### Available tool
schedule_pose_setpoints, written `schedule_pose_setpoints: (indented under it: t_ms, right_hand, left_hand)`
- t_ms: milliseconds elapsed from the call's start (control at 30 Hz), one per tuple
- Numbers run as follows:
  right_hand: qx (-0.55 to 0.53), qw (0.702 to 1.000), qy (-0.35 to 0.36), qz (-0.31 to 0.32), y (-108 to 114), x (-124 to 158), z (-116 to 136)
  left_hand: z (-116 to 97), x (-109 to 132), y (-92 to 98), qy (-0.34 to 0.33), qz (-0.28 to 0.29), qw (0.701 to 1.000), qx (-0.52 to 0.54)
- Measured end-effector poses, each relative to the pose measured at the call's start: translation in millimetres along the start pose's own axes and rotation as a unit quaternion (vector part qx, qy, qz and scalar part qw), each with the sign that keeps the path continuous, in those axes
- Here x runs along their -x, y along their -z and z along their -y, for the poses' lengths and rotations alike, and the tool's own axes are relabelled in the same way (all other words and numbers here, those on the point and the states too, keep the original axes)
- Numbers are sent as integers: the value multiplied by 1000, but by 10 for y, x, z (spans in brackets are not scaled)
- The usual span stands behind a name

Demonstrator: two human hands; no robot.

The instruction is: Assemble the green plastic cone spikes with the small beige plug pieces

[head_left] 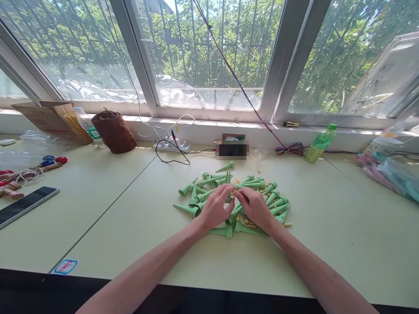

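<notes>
Over a pile of green plastic spikes point(193, 211) with ribbed caps, my two hands meet at the fingertips. My left hand point(216, 206) is closed around one green spike point(228, 176), whose pointed end stands up above the fingers. The thumb and fingers of my right hand point(255, 206) pinch a small yellowish plastic piece point(233, 191) against that spike; the fingers partly hide it. More yellowish plastic pieces point(250, 223) lie among the spikes by my right wrist. A single spike point(225, 167) rests apart behind the pile.
Behind the pile are a small box point(234, 137), a power strip point(181, 145) with cables, and a green bottle point(321, 143). At left stand a brown bag point(113, 131) and a cardboard box point(55, 122); a phone point(28, 205) lies nearer. Plastic bags point(393, 174) lie at right.
</notes>
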State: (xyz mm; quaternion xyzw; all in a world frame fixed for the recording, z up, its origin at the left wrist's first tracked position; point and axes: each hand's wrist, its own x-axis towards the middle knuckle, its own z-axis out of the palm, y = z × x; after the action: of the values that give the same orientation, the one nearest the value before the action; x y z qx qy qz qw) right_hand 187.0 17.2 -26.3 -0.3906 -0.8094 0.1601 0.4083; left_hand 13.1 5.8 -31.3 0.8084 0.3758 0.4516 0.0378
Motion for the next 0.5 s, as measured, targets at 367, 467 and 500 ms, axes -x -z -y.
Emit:
schedule_pose_setpoints:
  t_ms: [367,467,500]
  right_hand:
    - [-26,1000,12,3,-22,5,-24]
    - [-9,1000,11,13,-29,6,-29]
    - [0,1000,12,15,-32,7,-30]
  left_hand:
    - [26,15,-10,9,7,1000,-4]
    - [23,17,-16,5,8,1000,-1]
    - [21,16,-16,3,8,1000,0]
